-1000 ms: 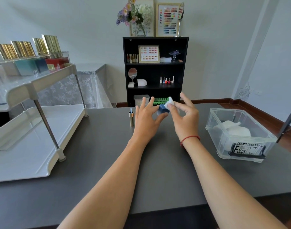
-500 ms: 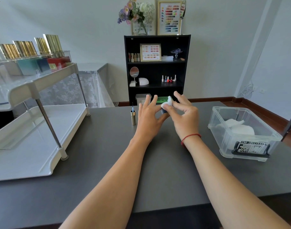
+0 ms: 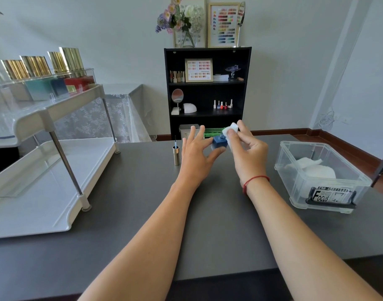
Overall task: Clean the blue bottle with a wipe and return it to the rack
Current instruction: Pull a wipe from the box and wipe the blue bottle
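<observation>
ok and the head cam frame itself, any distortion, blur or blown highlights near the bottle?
Head view: fisheye bows the rack at left and tilts the wall corner at right; light is soft and even, barely any shadow on the table; blue bottle reads sharp, but the wipe in the right hand is near blown-out white, no texture.

Single head-worn wide-angle view, looking forward and down, close over grey table [image 3: 125,224], black shelf [image 3: 208,92] beyond
</observation>
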A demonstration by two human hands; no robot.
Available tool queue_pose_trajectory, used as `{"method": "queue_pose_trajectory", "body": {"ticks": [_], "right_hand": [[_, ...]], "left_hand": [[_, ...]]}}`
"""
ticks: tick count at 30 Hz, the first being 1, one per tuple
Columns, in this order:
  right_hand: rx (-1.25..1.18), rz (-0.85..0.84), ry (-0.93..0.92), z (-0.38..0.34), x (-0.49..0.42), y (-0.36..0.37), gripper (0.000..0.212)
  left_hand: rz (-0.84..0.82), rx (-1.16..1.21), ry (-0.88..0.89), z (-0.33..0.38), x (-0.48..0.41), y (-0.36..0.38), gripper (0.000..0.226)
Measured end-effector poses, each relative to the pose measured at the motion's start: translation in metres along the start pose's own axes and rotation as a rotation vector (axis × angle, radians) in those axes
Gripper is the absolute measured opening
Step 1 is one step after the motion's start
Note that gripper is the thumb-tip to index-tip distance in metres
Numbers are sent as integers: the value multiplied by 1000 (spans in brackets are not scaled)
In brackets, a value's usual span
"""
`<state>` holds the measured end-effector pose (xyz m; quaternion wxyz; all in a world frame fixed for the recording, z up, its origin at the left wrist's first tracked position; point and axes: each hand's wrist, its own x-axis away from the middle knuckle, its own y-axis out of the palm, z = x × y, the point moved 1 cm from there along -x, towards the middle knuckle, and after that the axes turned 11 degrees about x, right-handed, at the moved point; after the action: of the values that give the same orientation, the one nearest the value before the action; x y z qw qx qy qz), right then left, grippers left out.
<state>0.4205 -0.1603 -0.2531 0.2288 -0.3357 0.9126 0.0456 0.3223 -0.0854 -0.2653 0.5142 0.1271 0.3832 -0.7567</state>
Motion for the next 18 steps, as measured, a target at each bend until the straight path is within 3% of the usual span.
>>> {"method": "queue_pose_trajectory", "body": {"ticks": [7,12,18], "right_hand": [[109,-84,-14,-1,4,3,34],[262,-131,-120,-3,5,3,40],[349,-158,-165,-5,6,2,37]], "left_hand": [[0,-8,42,1,2,0,35],[9,-2,49,3,3,-1,33],[45,-146,81,0,5,0,29]]}}
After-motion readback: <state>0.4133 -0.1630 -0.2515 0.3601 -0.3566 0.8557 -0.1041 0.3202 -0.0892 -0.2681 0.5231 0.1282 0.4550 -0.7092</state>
